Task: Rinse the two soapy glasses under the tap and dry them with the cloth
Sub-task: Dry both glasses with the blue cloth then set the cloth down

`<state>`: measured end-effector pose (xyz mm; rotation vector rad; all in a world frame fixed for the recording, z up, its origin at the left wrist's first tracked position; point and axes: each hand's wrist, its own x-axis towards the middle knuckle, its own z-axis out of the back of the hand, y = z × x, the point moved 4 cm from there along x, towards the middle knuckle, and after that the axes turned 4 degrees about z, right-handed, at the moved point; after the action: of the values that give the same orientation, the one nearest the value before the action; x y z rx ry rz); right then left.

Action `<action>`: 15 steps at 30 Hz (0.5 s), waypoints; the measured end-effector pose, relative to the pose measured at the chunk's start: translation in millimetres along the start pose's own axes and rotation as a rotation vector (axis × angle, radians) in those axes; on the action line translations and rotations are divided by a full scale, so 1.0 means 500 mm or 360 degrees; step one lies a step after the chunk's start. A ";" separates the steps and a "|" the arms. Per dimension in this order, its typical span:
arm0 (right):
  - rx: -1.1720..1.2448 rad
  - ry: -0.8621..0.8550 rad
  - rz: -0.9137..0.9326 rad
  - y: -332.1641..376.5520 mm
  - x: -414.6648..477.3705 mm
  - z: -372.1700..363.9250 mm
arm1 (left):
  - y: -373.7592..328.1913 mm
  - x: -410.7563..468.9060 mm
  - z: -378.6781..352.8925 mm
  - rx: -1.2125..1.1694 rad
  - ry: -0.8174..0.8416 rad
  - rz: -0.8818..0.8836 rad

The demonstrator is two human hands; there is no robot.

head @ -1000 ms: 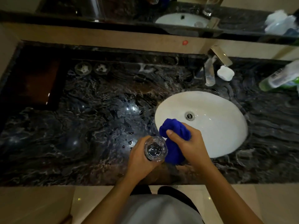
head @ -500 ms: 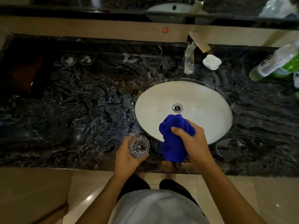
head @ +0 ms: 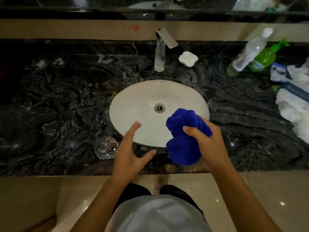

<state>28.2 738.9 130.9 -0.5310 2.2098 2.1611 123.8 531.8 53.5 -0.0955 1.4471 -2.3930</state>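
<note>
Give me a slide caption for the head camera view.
Right hand grips the blue cloth at the sink; open left hand beside a glass.

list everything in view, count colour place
basin: one, white, set in the counter
tap: one, silver, behind the basin
glass: one, clear, on the counter left of the basin's front
cloth: one, blue, bunched in the right hand
small dish: one, white, right of the tap
clear bottle: one, back right
green bottle: one, beside it
bags: count unclear, white, far right
round items: two, clear, back left, unidentifiable
left hand: open, beside the glass
right hand: grips the cloth
</note>
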 end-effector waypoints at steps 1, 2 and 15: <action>-0.0010 -0.0018 0.0020 0.006 -0.007 0.026 | -0.009 0.014 -0.047 -0.0030 0.0130 -0.0015; -0.0018 -0.0037 0.0033 0.012 -0.014 0.052 | -0.016 0.026 -0.095 -0.0028 0.0257 -0.0020; -0.0098 -0.0180 -0.0067 -0.010 -0.103 0.248 | -0.034 0.042 -0.406 -0.0124 0.0624 -0.0015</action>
<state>49.4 871.7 132.1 -0.4407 2.0624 2.1861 53.1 704.1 -31.4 0.3686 1.7074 -2.4580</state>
